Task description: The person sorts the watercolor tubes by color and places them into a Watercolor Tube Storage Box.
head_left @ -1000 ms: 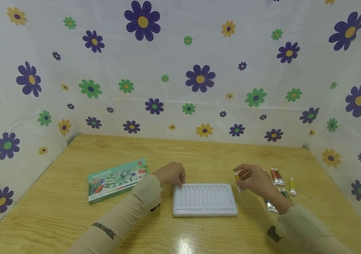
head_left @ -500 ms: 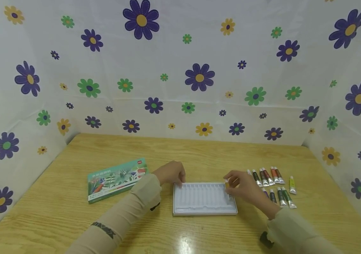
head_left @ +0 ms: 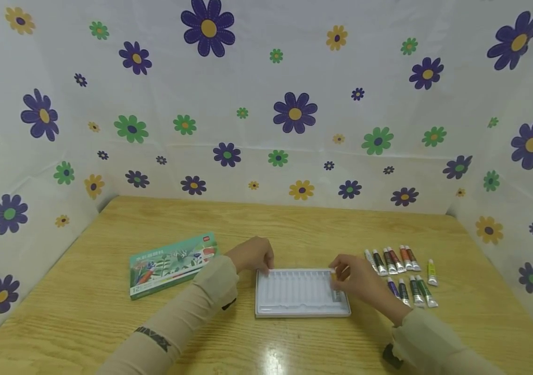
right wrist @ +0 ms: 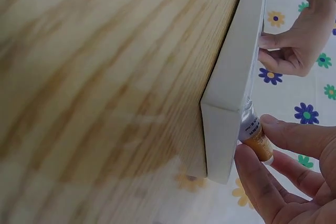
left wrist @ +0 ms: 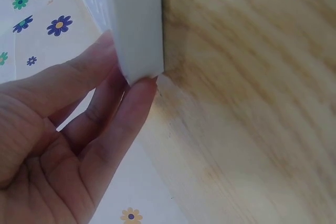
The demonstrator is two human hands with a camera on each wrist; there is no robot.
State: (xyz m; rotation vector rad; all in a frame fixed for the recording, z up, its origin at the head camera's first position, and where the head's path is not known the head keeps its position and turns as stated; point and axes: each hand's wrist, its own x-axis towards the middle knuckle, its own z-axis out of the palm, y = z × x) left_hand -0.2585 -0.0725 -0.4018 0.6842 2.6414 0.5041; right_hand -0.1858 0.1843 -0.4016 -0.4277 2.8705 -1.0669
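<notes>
A white slotted paint tray point(head_left: 302, 315) lies on the table. My left hand point(head_left: 252, 254) pinches its far left corner, thumb on the rim and a finger against the outer wall in the left wrist view. At the tray's right end, my right hand point(head_left: 359, 278) pinches a small paint tube point(right wrist: 256, 139) with an orange-yellow band and white cap. The tube's silver end point(head_left: 336, 296) points toward the near edge, over the rightmost slot. In the right wrist view, the tube dips partly behind the tray's wall. The other slots point(head_left: 294, 287) hold nothing.
Several paint tubes point(head_left: 391, 262) lie in a row right of the tray, with a second row point(head_left: 410, 291) nearer. A yellow tube point(head_left: 431, 272) lies apart, farther right. A green paint box point(head_left: 173, 265) lies at the left. Flowered cloth point(head_left: 294, 156) surrounds the wooden table point(head_left: 201, 338).
My right hand has moved left with the paint tube, from beside the tray to its right end, and lowered it there. My left hand stays at the tray's corner.
</notes>
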